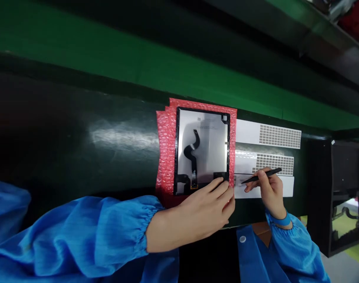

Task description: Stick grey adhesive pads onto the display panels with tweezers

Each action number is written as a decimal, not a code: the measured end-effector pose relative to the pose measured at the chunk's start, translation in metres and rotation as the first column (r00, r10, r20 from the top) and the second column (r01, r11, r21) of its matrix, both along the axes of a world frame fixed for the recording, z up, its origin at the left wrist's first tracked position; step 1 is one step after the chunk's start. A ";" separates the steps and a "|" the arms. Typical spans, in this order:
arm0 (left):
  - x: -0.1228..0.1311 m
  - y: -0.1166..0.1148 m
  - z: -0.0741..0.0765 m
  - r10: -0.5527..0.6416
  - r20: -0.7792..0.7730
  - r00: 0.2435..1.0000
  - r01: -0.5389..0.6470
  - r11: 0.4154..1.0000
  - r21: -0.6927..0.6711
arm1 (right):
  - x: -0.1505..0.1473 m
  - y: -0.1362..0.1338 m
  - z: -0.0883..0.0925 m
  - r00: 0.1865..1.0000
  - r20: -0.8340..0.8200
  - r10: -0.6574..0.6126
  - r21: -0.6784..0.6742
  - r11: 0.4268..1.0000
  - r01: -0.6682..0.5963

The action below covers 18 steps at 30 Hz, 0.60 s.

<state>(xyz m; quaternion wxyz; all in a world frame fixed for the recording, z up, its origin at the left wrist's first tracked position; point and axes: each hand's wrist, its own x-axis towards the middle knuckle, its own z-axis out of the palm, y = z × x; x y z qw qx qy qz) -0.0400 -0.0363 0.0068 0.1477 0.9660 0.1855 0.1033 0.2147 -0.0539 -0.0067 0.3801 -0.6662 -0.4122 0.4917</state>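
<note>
A tablet-sized screen panel (208, 145) with a silvery back and black frame lies on pink bubble wrap (166, 145). A black flex cable (192, 153) snakes across its back. My left hand (205, 208) rests over the panel's lower right corner, fingers bent together; what they hold, if anything, is hidden. In my right hand (269, 188) is a black pointed tool (267, 175), its tip over a white strip (288, 186) just right of the panel.
Two white sheets with grids of small grey labels, an upper one (279, 136) and a lower one (278, 163), lie right of the panel. A black tray (321, 196) with dark panels stands at the far right. A green raised ledge (123, 63) runs behind.
</note>
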 end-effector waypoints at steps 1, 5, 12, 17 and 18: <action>-0.006 0.002 0.006 0.024 -0.011 1.000 -0.024 1.000 0.005 | -0.005 0.009 0.005 1.000 -0.005 0.001 0.041 0.999 0.000; -0.020 0.010 0.014 0.251 -0.094 0.963 -0.254 0.967 -0.025 | -0.043 0.051 0.024 0.995 -0.074 0.062 0.179 0.983 -0.048; -0.139 0.064 0.005 0.582 -0.027 0.813 -0.581 0.806 -0.115 | -0.135 0.120 0.012 0.971 -0.106 0.215 0.172 0.966 -0.195; -0.271 0.099 -0.008 0.937 0.172 0.305 -0.812 0.350 -0.467 | -0.153 0.144 -0.020 0.963 -0.110 0.246 0.138 0.963 -0.230; -0.280 0.101 -0.011 0.971 0.145 0.192 -0.773 0.241 -0.587 | -0.152 0.145 -0.023 0.965 -0.101 0.243 0.132 0.964 -0.229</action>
